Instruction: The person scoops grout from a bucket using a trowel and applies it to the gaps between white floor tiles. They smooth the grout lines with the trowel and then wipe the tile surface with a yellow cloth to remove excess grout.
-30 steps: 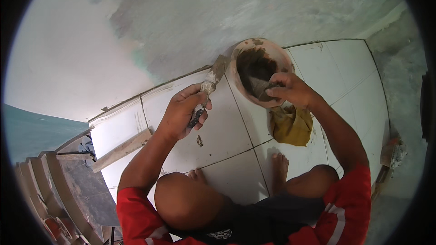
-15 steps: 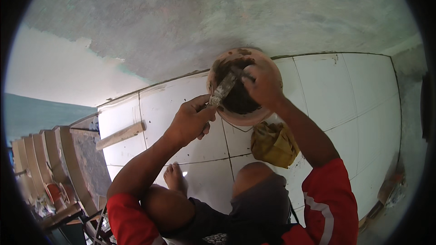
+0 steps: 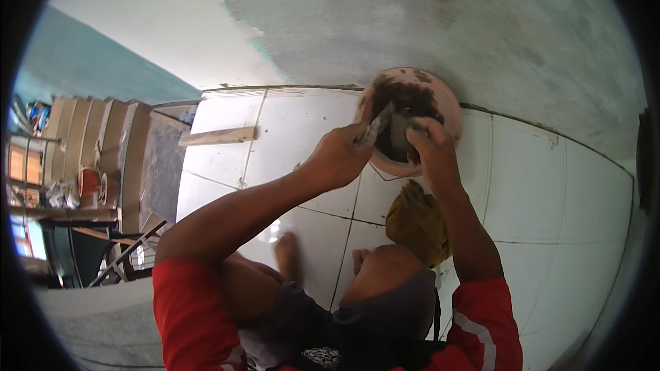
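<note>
Both my hands are over a round pinkish bucket (image 3: 450, 106) with dark, wet-looking paste (image 3: 416, 96) on its inner wall. My left hand (image 3: 340, 156) is closed around a putty knife (image 3: 377, 126), its smeared blade tilted up across the bucket's near left rim. My right hand (image 3: 434, 145) grips a second flat, greyish blade (image 3: 400, 130), which looks like another putty knife; its handle is hidden by my fingers. The two blades are close together, and I cannot tell whether they touch. Motion blurs both tools a little.
The bucket stands on white floor tiles (image 3: 302, 134) against a grey plastered wall (image 3: 412, 20). A crumpled mustard-yellow bag or cloth (image 3: 416, 227) lies before it. Left of it are a wooden strip (image 3: 220, 136) and steps (image 3: 96, 137) with containers. My bare foot (image 3: 289, 254) is near.
My view has turned, so the bucket sits farther right. My left hand's blade has tipped from flat to more edge-on. My right hand has swung nearer, its blade now showing beside the other.
</note>
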A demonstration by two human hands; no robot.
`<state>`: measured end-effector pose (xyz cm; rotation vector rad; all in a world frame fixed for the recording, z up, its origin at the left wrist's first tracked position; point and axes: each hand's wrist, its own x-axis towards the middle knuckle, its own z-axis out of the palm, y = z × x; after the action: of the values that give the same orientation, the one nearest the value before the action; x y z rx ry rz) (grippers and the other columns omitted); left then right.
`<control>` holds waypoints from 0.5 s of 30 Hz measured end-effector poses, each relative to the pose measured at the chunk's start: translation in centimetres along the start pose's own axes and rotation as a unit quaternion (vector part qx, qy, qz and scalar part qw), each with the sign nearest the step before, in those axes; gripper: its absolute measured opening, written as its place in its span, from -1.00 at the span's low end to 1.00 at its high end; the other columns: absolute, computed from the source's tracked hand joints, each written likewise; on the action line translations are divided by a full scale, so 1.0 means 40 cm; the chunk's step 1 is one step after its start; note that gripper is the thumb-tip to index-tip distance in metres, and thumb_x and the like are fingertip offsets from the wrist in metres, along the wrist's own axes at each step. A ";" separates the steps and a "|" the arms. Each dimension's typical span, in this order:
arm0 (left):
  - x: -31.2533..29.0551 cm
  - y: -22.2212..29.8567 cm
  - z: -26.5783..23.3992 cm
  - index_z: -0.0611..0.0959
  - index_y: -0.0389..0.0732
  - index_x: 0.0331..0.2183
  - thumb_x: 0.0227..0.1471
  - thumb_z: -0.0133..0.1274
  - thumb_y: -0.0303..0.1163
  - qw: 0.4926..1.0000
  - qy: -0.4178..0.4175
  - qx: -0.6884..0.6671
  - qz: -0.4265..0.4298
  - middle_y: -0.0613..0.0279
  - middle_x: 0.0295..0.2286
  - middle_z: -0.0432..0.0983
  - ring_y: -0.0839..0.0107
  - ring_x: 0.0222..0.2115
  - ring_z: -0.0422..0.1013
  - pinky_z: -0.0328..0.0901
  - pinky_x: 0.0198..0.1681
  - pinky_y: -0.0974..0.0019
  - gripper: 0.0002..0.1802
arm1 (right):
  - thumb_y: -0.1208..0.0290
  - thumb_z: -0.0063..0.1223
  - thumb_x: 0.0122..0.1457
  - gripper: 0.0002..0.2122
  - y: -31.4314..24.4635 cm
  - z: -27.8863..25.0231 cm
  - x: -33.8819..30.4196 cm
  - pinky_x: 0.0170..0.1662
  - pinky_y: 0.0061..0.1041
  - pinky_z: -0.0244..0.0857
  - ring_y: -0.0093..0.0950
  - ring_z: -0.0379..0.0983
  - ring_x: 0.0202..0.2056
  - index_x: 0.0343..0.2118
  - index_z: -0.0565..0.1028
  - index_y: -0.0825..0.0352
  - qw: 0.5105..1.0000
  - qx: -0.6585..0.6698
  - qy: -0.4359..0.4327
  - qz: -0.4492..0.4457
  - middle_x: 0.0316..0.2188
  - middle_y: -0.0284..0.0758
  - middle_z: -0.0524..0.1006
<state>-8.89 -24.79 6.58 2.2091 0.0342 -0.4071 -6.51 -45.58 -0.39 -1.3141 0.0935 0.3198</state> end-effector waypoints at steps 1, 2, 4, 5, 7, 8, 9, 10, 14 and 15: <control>0.011 -0.005 -0.002 0.60 -0.23 -0.01 0.23 0.01 -0.26 1.000 0.014 0.018 0.012 0.22 -0.51 0.50 0.48 -0.59 0.41 0.38 -0.48 0.36 -0.64 | 0.47 0.15 0.22 -0.78 0.008 -0.001 -0.019 -0.50 -0.55 0.30 -0.62 0.40 -0.52 -0.11 0.53 0.44 0.999 -0.008 -0.029 0.017 -0.42 -0.37 0.51; 0.026 -0.024 -0.004 0.61 -0.21 -0.02 0.22 0.02 -0.26 0.998 0.027 0.053 0.026 0.17 -0.47 0.54 0.39 -0.55 0.45 0.40 -0.43 0.31 -0.64 | 0.50 0.15 0.21 -0.78 0.021 -0.002 -0.035 -0.49 -0.54 0.34 -0.61 0.43 -0.51 -0.10 0.54 0.45 0.998 -0.016 -0.054 0.036 -0.42 -0.36 0.52; 0.038 -0.065 -0.006 0.62 -0.18 -0.02 0.20 0.05 -0.25 0.991 0.051 0.114 0.056 0.07 -0.39 0.60 0.23 -0.46 0.53 0.45 -0.33 0.22 -0.64 | 0.50 0.14 0.22 -0.78 0.040 -0.014 -0.051 -0.35 -0.51 0.40 -0.56 0.47 -0.41 -0.10 0.54 0.45 0.992 -0.093 0.005 -0.080 -0.39 -0.37 0.52; 0.030 -0.064 0.007 0.63 -0.16 -0.02 0.19 0.06 -0.26 0.984 0.049 0.163 0.060 0.05 -0.35 0.60 0.17 -0.40 0.54 0.45 -0.28 0.18 -0.65 | 0.50 0.14 0.23 -0.78 0.030 -0.034 -0.049 -0.28 -0.49 0.44 -0.54 0.49 -0.36 -0.09 0.55 0.45 0.980 -0.137 0.039 -0.141 -0.37 -0.38 0.53; 0.000 -0.065 0.032 0.63 -0.12 -0.02 0.17 0.09 -0.27 0.962 0.044 0.261 0.068 0.02 -0.28 0.61 0.05 -0.29 0.56 0.46 -0.19 0.11 -0.65 | 0.57 0.11 0.20 -0.77 -0.007 -0.066 -0.036 -0.08 -0.35 0.42 -0.33 0.53 -0.21 -0.07 0.56 0.37 0.924 -0.270 0.059 -0.263 -0.28 -0.28 0.55; -0.018 -0.064 0.030 0.62 -0.09 0.01 0.13 0.11 -0.33 0.956 0.020 0.282 0.082 0.03 -0.20 0.58 0.05 -0.20 0.56 0.47 -0.17 0.09 -0.62 | 0.59 0.10 0.18 -0.76 -0.026 -0.060 -0.029 -0.08 -0.33 0.41 -0.28 0.52 -0.20 -0.08 0.57 0.35 0.877 -0.338 0.055 -0.336 -0.27 -0.25 0.54; -0.025 -0.074 0.035 0.62 -0.08 0.02 0.12 0.12 -0.34 0.953 0.041 0.277 0.115 0.05 -0.22 0.58 0.06 -0.21 0.56 0.47 -0.17 0.09 -0.61 | 0.62 0.09 0.16 -0.75 -0.045 -0.050 -0.029 -0.09 -0.30 0.40 -0.24 0.51 -0.19 -0.08 0.57 0.33 0.820 -0.402 0.051 -0.404 -0.26 -0.22 0.54; -0.024 -0.089 0.046 0.61 -0.08 0.03 0.11 0.12 -0.35 0.948 0.063 0.273 0.148 0.07 -0.23 0.57 0.06 -0.23 0.56 0.47 -0.18 0.09 -0.59 | 0.72 0.07 0.10 -0.69 -0.060 -0.031 -0.038 -0.09 -0.26 0.38 -0.16 0.47 -0.17 -0.08 0.56 0.33 0.770 -0.474 -0.002 -0.427 -0.28 -0.18 0.50; -0.027 -0.116 0.021 0.59 -0.06 0.06 0.08 0.13 -0.42 0.927 0.098 0.298 0.206 0.13 -0.28 0.53 0.10 -0.30 0.55 0.47 -0.23 0.09 -0.54 | 0.69 0.11 0.09 -0.71 -0.019 -0.001 0.004 -0.13 -0.18 0.35 -0.13 0.43 -0.22 -0.11 0.56 0.32 0.734 -0.544 -0.072 -0.401 -0.33 -0.18 0.44; -0.030 -0.122 0.012 0.59 -0.07 0.06 0.08 0.13 -0.42 0.923 0.096 0.310 0.206 0.14 -0.29 0.52 0.11 -0.31 0.55 0.47 -0.24 0.10 -0.54 | 0.69 0.11 0.09 -0.71 -0.018 -0.009 0.032 -0.14 -0.19 0.34 -0.13 0.42 -0.23 -0.11 0.56 0.32 0.730 -0.551 -0.062 -0.401 -0.34 -0.18 0.44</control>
<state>-10.96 -21.96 2.95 2.7780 -0.5128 0.0549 -5.06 -45.86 -0.13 -2.3424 -0.9099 -0.3786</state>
